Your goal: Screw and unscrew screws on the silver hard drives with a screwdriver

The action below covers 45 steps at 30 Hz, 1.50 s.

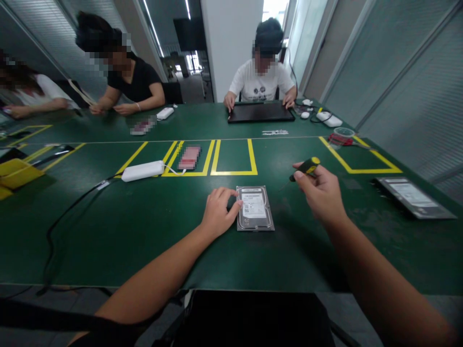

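Note:
A hard drive (253, 209) with a white label lies flat on the green table in front of me. My left hand (218, 212) is at its left side, thumb and index finger curved onto its edge; the other fingers bend beside it. To the right of the drive, my right hand (320, 190) is closed round a screwdriver with a yellow and black handle (306, 168). Its thin shaft points down and left, above the table and apart from the drive. A second hard drive (414, 197) lies farther right.
Yellow tape (235, 172) marks rectangles on the table (162, 241). A white power strip (142, 171) with a black cable lies left, near a phone (189, 157). A clear cup (343, 135) with something red stands back right. Across sit several people, one holding a black panel (261, 112).

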Available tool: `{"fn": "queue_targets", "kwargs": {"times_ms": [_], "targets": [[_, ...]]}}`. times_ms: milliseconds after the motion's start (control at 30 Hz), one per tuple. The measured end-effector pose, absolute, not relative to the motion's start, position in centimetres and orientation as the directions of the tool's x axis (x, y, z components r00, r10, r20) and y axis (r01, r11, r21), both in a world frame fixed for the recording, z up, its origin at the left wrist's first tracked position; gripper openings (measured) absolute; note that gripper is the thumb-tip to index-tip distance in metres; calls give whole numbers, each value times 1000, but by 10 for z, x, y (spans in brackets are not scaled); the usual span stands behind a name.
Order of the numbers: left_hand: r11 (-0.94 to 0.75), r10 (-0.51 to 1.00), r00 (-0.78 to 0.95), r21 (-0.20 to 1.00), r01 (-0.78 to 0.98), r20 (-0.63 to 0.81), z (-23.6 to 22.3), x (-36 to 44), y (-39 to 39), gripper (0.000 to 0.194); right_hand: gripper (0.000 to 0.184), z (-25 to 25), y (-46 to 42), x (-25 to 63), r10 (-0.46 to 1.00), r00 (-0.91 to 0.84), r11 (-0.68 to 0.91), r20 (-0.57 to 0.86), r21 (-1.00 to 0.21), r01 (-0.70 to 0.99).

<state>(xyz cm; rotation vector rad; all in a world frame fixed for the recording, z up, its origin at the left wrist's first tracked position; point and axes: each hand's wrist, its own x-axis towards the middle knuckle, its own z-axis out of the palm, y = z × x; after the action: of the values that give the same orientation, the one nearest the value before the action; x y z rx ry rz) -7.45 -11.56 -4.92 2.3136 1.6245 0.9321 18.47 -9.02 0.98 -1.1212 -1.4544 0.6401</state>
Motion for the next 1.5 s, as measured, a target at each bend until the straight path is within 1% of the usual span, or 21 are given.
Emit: {"fn": "queue_targets", "kwargs": {"times_ms": [67,133,233,333,433,500,600,700,800,1033,1133,1500], "targets": [[-394,893,212,463,794,397,-49,-75,-116,20,27,2,-90,195,888,99,391,450,-850,353],[-398,892,218,457,796,396,-50,-75,-116,21,24,-8,-89,205,870,65,415,488,-798,437],[-403,893,230,457,793,387,-51,-76,-114,20,16,-22,-88,217,815,-35,485,578,-649,586],[-409,893,236,473,781,382,-53,-77,-112,19,14,-29,-86,226,767,-176,546,617,-485,683],[-418,891,245,484,769,382,-54,-80,-110,17,17,-34,-83,233,738,-283,578,613,-356,734],[-440,886,276,486,755,372,-54,-81,-109,16,20,-37,-81,236,733,-337,587,591,-297,753],[-469,878,329,486,737,348,-53,-82,-109,17,27,-42,-80,239,746,-416,592,520,-233,771],[-468,880,332,497,731,341,-52,-83,-108,19,31,-46,-81,240,763,-457,589,457,-199,783],[-454,887,318,498,739,335,-52,-84,-107,20,32,-49,-81,240,762,-485,600,429,-184,779],[-370,916,214,513,775,338,-61,-90,-96,14,34,-54,-79,237,785,-499,582,368,-162,797],[-330,930,180,508,796,321,-64,-91,-92,15,37,-57,-79,234,784,-506,584,361,-152,797],[-292,946,179,475,830,269,-63,-90,-88,16,51,-67,-77,239,835,-487,530,255,-135,838]]}}
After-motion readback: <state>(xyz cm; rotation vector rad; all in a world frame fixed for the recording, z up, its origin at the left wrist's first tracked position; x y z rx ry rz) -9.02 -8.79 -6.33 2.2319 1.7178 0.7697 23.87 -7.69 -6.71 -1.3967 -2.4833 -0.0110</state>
